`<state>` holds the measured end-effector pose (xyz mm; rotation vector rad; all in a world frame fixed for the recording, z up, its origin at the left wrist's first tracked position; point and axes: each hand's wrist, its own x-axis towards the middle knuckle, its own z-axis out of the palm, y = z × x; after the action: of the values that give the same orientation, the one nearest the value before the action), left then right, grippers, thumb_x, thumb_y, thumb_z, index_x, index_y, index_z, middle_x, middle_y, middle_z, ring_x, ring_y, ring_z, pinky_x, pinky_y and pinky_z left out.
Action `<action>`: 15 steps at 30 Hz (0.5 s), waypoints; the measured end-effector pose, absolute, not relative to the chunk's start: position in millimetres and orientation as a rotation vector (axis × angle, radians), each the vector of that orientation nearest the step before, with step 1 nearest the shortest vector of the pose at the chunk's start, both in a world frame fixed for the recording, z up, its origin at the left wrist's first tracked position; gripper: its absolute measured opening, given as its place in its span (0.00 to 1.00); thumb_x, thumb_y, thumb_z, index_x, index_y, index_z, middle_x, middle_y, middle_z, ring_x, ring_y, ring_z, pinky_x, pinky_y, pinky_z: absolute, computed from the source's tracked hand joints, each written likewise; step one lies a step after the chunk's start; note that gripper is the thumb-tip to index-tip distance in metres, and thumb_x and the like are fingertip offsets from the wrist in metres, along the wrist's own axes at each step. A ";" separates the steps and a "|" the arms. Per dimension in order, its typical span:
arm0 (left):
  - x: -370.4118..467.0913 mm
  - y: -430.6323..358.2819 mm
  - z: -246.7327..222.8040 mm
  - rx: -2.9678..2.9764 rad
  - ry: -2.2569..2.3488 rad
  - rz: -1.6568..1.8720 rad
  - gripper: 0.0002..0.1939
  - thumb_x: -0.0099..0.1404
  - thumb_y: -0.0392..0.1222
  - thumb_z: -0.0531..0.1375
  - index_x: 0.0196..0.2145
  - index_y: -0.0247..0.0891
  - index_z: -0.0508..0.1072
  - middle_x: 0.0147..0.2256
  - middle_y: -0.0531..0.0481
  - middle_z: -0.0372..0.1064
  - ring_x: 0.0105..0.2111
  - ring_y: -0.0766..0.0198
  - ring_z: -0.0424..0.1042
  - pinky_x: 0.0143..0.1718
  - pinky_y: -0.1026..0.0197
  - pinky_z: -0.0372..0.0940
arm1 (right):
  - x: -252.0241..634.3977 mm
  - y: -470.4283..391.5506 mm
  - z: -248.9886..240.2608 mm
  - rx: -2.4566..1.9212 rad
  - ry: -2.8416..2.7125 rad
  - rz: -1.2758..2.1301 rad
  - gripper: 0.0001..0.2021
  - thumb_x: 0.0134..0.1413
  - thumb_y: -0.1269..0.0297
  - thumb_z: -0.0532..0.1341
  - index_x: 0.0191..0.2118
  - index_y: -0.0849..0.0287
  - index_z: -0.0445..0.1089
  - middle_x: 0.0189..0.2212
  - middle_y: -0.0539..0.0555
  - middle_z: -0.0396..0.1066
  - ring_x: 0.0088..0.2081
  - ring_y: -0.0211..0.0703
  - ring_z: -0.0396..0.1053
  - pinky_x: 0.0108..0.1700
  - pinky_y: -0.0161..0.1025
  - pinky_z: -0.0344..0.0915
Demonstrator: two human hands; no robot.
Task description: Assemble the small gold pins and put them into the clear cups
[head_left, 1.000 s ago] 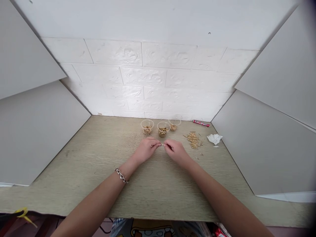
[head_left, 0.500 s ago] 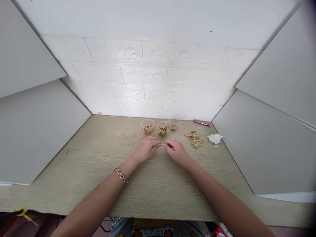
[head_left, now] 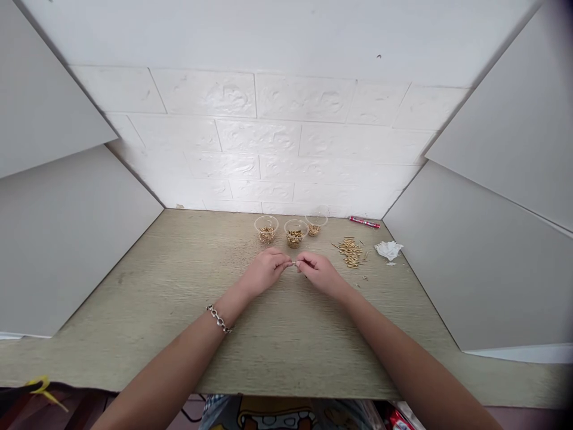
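Observation:
My left hand [head_left: 267,270] and my right hand [head_left: 319,272] meet over the middle of the table, fingertips pinched close together. Between them shows a tiny, thin metal piece [head_left: 293,263], gripped from both sides; its exact kind is too small to make out. Just beyond my hands stand three clear plastic cups: the left cup [head_left: 267,229] and the middle cup [head_left: 296,233] hold small gold-coloured parts, and the back right cup [head_left: 316,222] holds fewer. To the right of my right hand lies a loose pile of thin gold-coloured metal pins [head_left: 351,252].
Tiny bits [head_left: 239,254] are scattered left of the cups. A crumpled white tissue [head_left: 388,250] and a red patterned tube [head_left: 364,222] lie at the right. Grey panels [head_left: 80,239] flank the wooden table [head_left: 286,346], with a white brick-patterned wall [head_left: 277,137] behind.
My right fingers have turned slightly and closed around the small metal piece. Otherwise, the view has only shifted a little; both hands stay in place.

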<state>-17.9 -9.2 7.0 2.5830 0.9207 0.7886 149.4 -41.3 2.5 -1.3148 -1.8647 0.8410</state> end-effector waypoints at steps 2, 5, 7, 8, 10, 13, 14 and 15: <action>-17.8 -9.2 8.1 2.577 0.917 0.789 0.13 0.61 0.41 0.48 0.30 0.36 0.71 0.28 0.48 0.68 0.31 0.66 0.63 0.34 0.65 0.59 | 149.7 -41.1 1.8 -1.309 -1.830 0.912 0.08 0.48 0.66 0.49 0.25 0.59 0.61 0.20 0.46 0.58 0.23 0.33 0.54 0.26 0.30 0.51; -18.2 -8.8 9.2 2.564 0.927 0.797 0.14 0.61 0.41 0.48 0.30 0.35 0.71 0.27 0.49 0.68 0.30 0.67 0.63 0.33 0.65 0.59 | 146.3 -42.5 0.5 -1.360 -1.781 0.841 0.08 0.49 0.65 0.48 0.24 0.59 0.60 0.19 0.46 0.57 0.22 0.33 0.53 0.26 0.30 0.50; -18.2 -8.7 9.4 2.561 0.924 0.781 0.14 0.61 0.42 0.48 0.29 0.35 0.71 0.27 0.49 0.68 0.30 0.67 0.63 0.33 0.65 0.58 | 144.4 -43.8 1.0 -1.382 -1.807 0.725 0.07 0.48 0.66 0.49 0.23 0.59 0.60 0.18 0.45 0.55 0.22 0.33 0.52 0.26 0.30 0.49; -18.1 -8.9 9.3 2.558 0.918 0.768 0.14 0.61 0.42 0.48 0.29 0.35 0.71 0.27 0.49 0.68 0.30 0.67 0.63 0.33 0.65 0.58 | 144.5 -44.3 2.0 -1.380 -1.838 0.679 0.07 0.47 0.67 0.49 0.22 0.59 0.59 0.18 0.45 0.55 0.23 0.33 0.52 0.26 0.30 0.48; -17.3 -9.7 8.9 2.547 0.905 0.753 0.14 0.61 0.42 0.48 0.29 0.35 0.71 0.27 0.49 0.68 0.30 0.67 0.63 0.33 0.65 0.58 | 146.8 -44.8 5.4 -1.361 -1.913 0.656 0.07 0.46 0.68 0.49 0.21 0.60 0.59 0.18 0.45 0.54 0.23 0.32 0.52 0.25 0.31 0.48; -15.6 -11.5 8.3 2.522 0.889 0.747 0.14 0.61 0.42 0.49 0.29 0.36 0.71 0.27 0.49 0.68 0.30 0.67 0.64 0.33 0.65 0.59 | 153.0 -44.8 11.5 -1.347 -1.969 0.765 0.07 0.46 0.68 0.49 0.22 0.60 0.59 0.17 0.45 0.53 0.22 0.32 0.51 0.25 0.30 0.48; -15.1 -12.0 8.2 2.513 0.885 0.746 0.14 0.61 0.42 0.48 0.29 0.36 0.72 0.27 0.49 0.68 0.30 0.67 0.64 0.33 0.65 0.59 | 154.7 -44.7 13.0 -1.348 -1.967 0.805 0.07 0.46 0.67 0.49 0.22 0.60 0.59 0.17 0.45 0.53 0.22 0.32 0.51 0.24 0.30 0.48; -14.7 -12.4 8.2 2.501 0.885 0.747 0.14 0.61 0.42 0.48 0.28 0.36 0.72 0.27 0.49 0.68 0.30 0.67 0.64 0.33 0.65 0.59 | 155.7 -44.5 13.9 -1.350 -1.956 0.841 0.07 0.46 0.67 0.49 0.22 0.60 0.59 0.17 0.45 0.53 0.22 0.32 0.52 0.24 0.30 0.48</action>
<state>-14.7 -12.4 8.2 2.5011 0.8851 0.7471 155.7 -44.5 13.9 -1.3498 -1.9556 0.8407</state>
